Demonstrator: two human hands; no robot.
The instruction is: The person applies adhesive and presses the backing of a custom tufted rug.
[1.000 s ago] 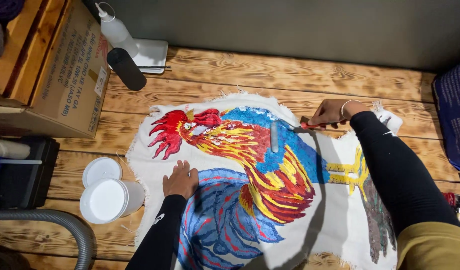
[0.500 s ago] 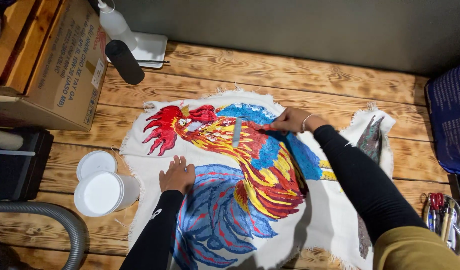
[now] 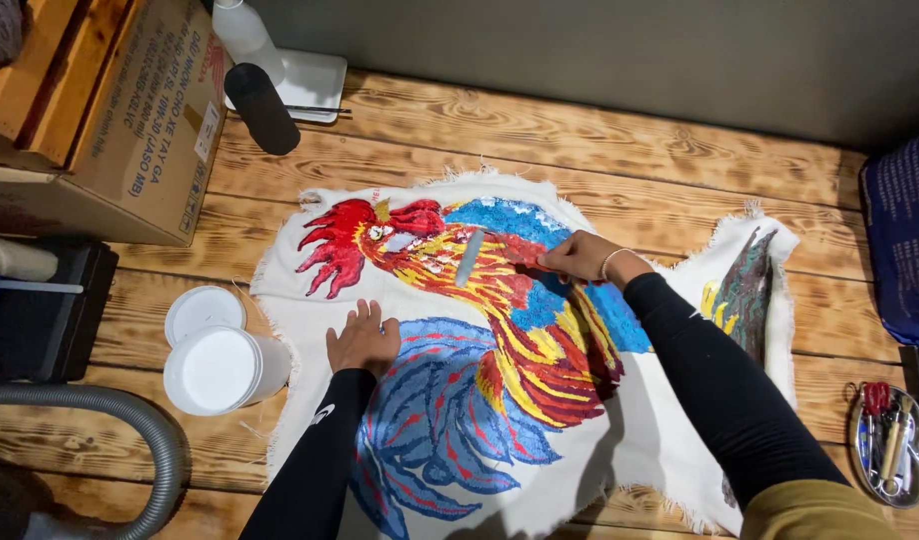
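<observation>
Right hand (image 3: 580, 256) pinched the handle end of a palette knife (image 3: 470, 257) — blade stuck out to the left of the fingers, flat on the rooster's neck; left hand (image 3: 364, 340) lay spread and palm-down on the painted cloth (image 3: 640, 430), just below the rooster's head, holding nothing; cloth lay flat on the wooden floor (image 3: 600, 130) — white tub (image 3: 220, 368) just beside its left edge.

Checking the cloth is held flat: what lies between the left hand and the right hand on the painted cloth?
In the head view, only painted cloth, the rooster's yellow-and-red neck, lies between the left hand and right hand.
</observation>
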